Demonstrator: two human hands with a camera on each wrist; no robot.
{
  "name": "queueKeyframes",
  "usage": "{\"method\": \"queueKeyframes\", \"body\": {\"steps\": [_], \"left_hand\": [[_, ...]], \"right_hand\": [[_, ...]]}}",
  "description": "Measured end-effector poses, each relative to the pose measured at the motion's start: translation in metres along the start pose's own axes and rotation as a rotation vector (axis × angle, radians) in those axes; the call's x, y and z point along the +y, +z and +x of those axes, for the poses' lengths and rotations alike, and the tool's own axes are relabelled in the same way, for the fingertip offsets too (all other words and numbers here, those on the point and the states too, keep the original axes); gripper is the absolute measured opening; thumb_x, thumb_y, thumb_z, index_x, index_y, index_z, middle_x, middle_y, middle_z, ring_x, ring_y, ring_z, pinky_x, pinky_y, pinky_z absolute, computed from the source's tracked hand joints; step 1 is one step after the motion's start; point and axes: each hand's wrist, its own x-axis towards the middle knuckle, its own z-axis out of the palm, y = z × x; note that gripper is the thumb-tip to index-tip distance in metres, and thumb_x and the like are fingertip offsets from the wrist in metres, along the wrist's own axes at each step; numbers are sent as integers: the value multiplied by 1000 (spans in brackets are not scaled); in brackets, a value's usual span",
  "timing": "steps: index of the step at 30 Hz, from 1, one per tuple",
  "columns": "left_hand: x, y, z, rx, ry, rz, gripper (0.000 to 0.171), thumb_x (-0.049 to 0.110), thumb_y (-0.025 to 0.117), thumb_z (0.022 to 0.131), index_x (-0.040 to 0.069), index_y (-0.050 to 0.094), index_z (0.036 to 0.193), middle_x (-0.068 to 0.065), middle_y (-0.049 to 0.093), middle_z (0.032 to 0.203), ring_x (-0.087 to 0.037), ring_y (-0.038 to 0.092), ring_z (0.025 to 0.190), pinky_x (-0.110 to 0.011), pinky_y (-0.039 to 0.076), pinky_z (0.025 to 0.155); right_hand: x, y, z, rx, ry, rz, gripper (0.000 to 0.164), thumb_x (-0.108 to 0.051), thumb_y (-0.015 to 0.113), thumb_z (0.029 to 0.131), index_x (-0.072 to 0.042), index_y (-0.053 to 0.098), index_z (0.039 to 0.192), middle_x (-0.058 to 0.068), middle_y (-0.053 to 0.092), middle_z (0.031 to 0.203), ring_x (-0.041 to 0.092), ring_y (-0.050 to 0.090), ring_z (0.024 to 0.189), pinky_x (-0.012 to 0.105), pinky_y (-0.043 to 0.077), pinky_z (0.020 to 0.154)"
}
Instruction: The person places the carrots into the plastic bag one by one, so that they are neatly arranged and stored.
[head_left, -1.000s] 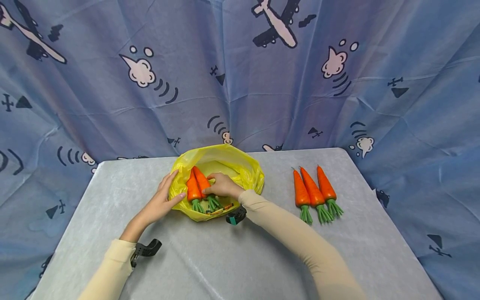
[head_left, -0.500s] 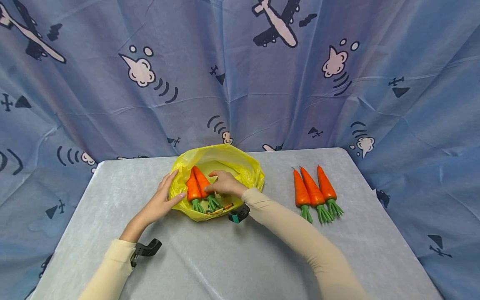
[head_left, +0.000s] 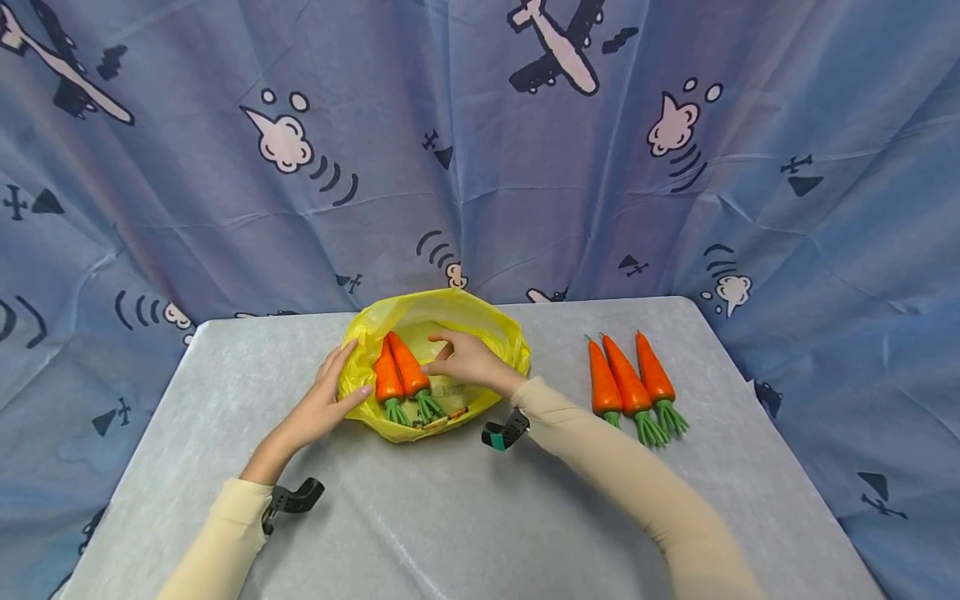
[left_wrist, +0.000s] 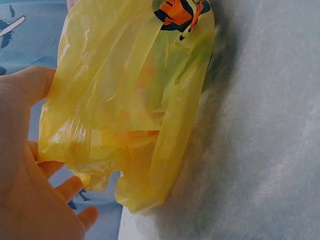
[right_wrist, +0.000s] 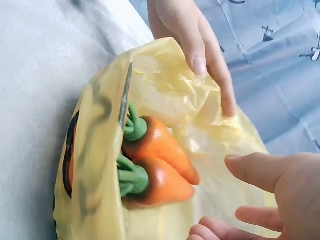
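A yellow plastic bag point(head_left: 480, 325) stands with its mouth spread wide. Inside it two orange carrots with green stems lie side by side, a left carrot point(head_left: 387, 379) and a right carrot point(head_left: 407, 365). My left hand point(head_left: 318, 408) touches the bag's left rim, its fingers extended and thumb apart; in the right wrist view the thumb and a finger lie against the inner side of the rim. My right hand point(head_left: 476, 362) is over the bag's mouth, right of the carrots, holding nothing. In the right wrist view its thumb point(right_wrist: 255, 170) and fingers are apart, clear of the carrots.
Three more carrots point(head_left: 627, 382) lie side by side on the right of the grey-white table point(head_left: 420, 517). A blue curtain point(head_left: 480, 167) with printed planes hangs behind the table. Black camera mounts sit on both wrists, the left mount point(head_left: 296, 497) near the table surface.
My right hand has drawn away from the right carrot in the bag, moving right and slightly up. My left hand and both bagged carrots stay in place.
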Motion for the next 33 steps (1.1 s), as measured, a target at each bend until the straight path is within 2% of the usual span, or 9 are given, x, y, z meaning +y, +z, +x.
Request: {"method": "queueKeyframes", "body": {"steps": [7,15,20,25,33], "left_hand": [[0,1,1,-1,8,7,84,37,59,98,24,6,161,-16,3,167,-43,6,153,-73,14,116],[-1,0,0,-2,4,12,84,39,59,98,24,5,161,-16,4,167,-43,7,153,-73,15,115],[0,0,1,4,8,8,84,38,59,98,24,6,161,-16,4,167,-43,8,153,-72,15,116],[0,1,0,6,12,12,84,38,60,98,23,7,161,-16,5,167,-43,8,153,-72,15,116],[-1,1,0,6,16,4,83,37,60,98,21,7,161,-17,5,166,-43,8,153,-72,16,116]], "right_hand": [[-1,-20,-24,49,-36,17,62,-30,75,87,-13,52,143,8,69,109,20,65,97,29,54,80],[9,-42,-49,92,-82,24,62,-32,74,88,-14,52,143,8,68,111,20,63,97,30,54,82],[19,-56,-66,113,-76,28,61,-32,72,90,-16,51,144,10,68,116,22,63,103,36,54,87],[40,-66,-84,146,-27,39,61,-32,71,90,-14,50,145,13,68,120,24,63,106,36,55,88],[85,-77,-107,177,62,79,63,-34,70,91,-13,48,146,14,67,122,26,63,109,40,55,91]]}}
